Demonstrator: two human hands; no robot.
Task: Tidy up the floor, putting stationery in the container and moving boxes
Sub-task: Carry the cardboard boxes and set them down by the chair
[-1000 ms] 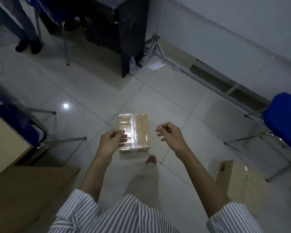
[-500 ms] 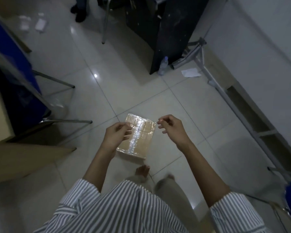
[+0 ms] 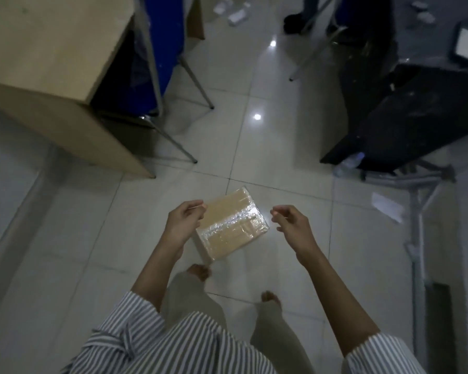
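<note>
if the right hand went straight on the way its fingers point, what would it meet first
Most likely the taped cardboard box: the right hand has its curled fingers pointing left at the box's right edge, across a small gap. Depth is unclear, so it might pass above.

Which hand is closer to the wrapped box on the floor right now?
Left. In the head view, the left hand overlaps the left edge of the wrapped box. The right hand is off the box's right corner, with bare floor showing between them.
</note>
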